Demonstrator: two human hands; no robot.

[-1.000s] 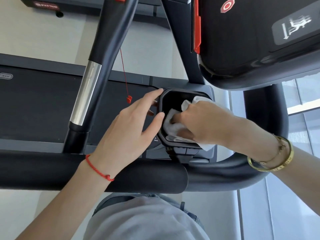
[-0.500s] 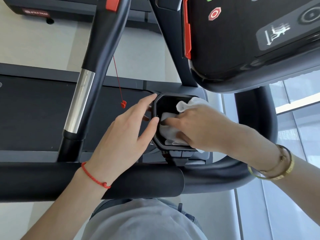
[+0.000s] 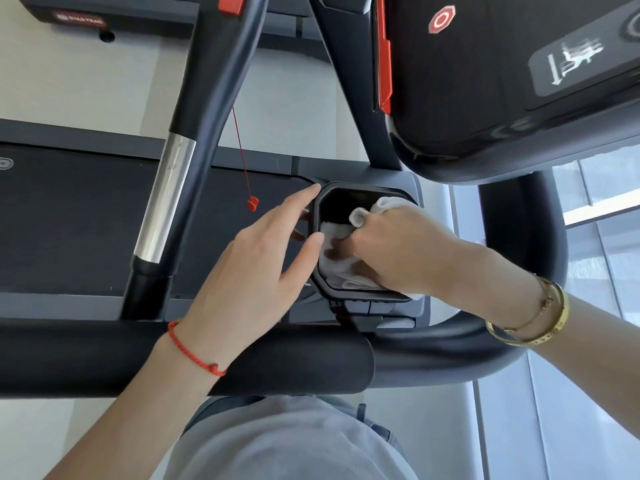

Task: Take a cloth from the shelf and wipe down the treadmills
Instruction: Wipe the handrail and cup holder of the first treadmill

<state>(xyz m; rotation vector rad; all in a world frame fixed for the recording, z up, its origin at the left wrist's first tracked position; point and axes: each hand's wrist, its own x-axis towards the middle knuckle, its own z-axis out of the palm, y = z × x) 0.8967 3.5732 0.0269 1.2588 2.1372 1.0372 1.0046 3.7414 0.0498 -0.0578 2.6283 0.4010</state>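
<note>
Pale gym flooring (image 3: pixel 86 84) runs beneath the treadmill (image 3: pixel 69 216), whose dark belt stretches away to the left of the black cup holder (image 3: pixel 346 194) set in the machine's frame. Above and to the right of that cup holder hangs the console (image 3: pixel 502 81), black with a red octagonal stop button (image 3: pixel 441 19). Below the cup holder a thick padded handlebar (image 3: pixel 104 358) crosses the scene, curving up round its right side. Left of the cup holder a slanted upright (image 3: pixel 166 202) with a silver grip section rises, and a red safety cord (image 3: pixel 242 157) dangles between the two, ending in a small clip.

The person's left hand (image 3: pixel 249 271), a red string bracelet (image 3: pixel 194 351) at its wrist, rests against the cup holder's left rim, fingers extended, thumb on the edge. The right hand (image 3: pixel 398 251), gold bangles (image 3: pixel 533 317) on its wrist, reaches into the cup holder, fingers curled around a bunched white cloth (image 3: pixel 334 261) and pressing it against the inner wall.
</note>
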